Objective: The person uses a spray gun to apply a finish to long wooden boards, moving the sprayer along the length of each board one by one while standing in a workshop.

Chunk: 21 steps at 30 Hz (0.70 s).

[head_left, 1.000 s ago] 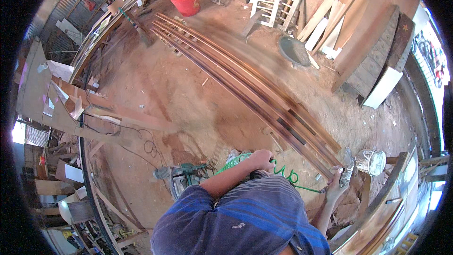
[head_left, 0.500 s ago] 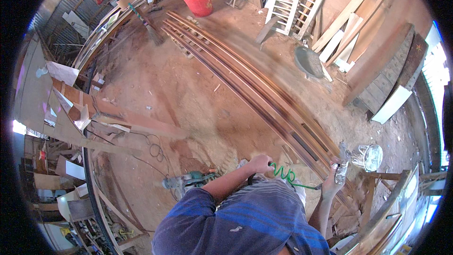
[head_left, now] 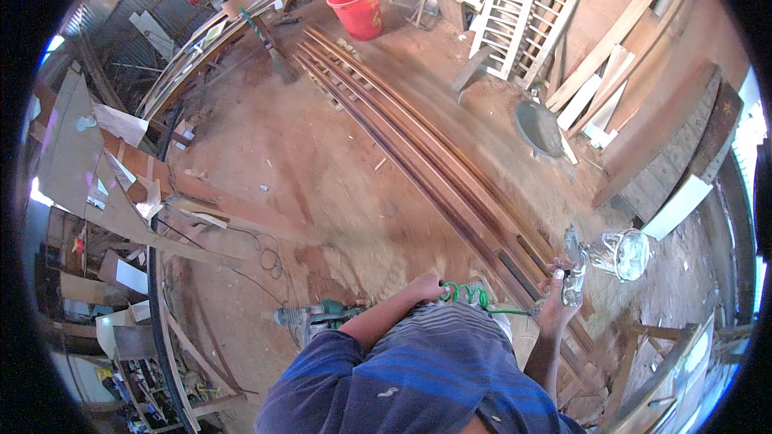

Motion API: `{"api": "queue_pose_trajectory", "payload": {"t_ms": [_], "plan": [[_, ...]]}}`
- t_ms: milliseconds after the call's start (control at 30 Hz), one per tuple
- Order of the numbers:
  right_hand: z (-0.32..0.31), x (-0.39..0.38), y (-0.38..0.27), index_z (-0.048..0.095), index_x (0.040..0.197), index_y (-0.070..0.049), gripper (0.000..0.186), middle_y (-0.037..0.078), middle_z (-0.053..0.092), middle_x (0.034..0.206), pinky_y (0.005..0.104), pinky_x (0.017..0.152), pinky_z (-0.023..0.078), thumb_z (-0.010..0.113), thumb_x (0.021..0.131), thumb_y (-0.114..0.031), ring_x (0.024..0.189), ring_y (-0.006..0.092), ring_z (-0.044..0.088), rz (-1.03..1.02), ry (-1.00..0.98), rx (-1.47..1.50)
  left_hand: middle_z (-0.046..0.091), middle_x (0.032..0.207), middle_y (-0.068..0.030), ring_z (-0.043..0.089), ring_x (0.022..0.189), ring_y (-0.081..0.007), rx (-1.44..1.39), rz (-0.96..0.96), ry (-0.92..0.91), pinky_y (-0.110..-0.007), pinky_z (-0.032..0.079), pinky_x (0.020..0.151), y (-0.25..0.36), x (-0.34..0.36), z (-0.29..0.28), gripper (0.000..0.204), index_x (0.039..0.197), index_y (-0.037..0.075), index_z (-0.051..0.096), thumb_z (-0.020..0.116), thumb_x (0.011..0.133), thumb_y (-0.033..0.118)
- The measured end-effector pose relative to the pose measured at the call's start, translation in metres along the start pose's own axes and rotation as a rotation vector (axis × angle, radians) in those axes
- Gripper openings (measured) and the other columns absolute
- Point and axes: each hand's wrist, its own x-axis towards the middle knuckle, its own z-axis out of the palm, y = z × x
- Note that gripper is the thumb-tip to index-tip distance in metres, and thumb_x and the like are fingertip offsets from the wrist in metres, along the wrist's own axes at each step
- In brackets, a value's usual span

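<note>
Spray gun point(head_left: 573, 277) sits gripped in right hand point(head_left: 552, 302), held out. Left hand point(head_left: 426, 288) curls round green hose point(head_left: 508, 311), tucked in close.

Left arm point(head_left: 384, 323): bent at elbow, forearm slanting up and rightward across the front of the torso point(head_left: 438, 378). Left grip point(head_left: 426, 286) curled closed, ahead of the waist. Right forearm point(head_left: 544, 354) upright, out to the right side; right grip point(head_left: 552, 304) closed, thumb point(head_left: 558, 274) near the top. Grips well apart.
</note>
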Motion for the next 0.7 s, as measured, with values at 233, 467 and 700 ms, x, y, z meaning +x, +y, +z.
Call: {"api": "queue_pose_trajectory", "payload": {"t_ms": [233,467,700], "plan": [[0.011,0.049,-0.018,0.06,0.125,-0.001,0.031,0.01,0.069,0.109,0.0265,0.059,0.051,0.058,0.099,-0.017,0.084,0.0131,0.064,-0.078,-0.079,0.028,0.071,0.089,-0.0252,0.071,0.084,-0.0396,0.127,0.179,0.237,-0.049,0.055,0.077,-0.008,0.022,-0.014,0.036,0.093,0.001,0.074,0.069,0.086,0.037],[0.017,0.074,-0.018,0.061,0.123,-0.002,0.029,0.004,0.071,0.095,0.0224,0.054,0.041,0.058,0.099,-0.018,0.062,0.0057,0.052,-0.048,-0.102,-0.071,0.071,0.094,-0.0252,0.07,0.092,-0.0409,0.222,0.174,0.278,-0.051,0.053,0.083,0.019,0.032,-0.048,0.038,0.092,-0.001,0.073,0.069,0.085,0.036],[0.061,0.078,0.01,0.063,0.119,-0.003,0.027,0.003,0.07,0.095,0.0214,0.049,0.038,0.06,0.098,-0.019,0.06,0.0039,0.05,-0.112,0.034,-0.097,0.071,0.098,-0.0243,0.069,0.094,-0.0414,0.321,0.162,0.152,-0.051,0.053,0.085,0.002,0.055,-0.096,0.038,0.101,0.002,0.072,0.068,0.086,0.038]]}}
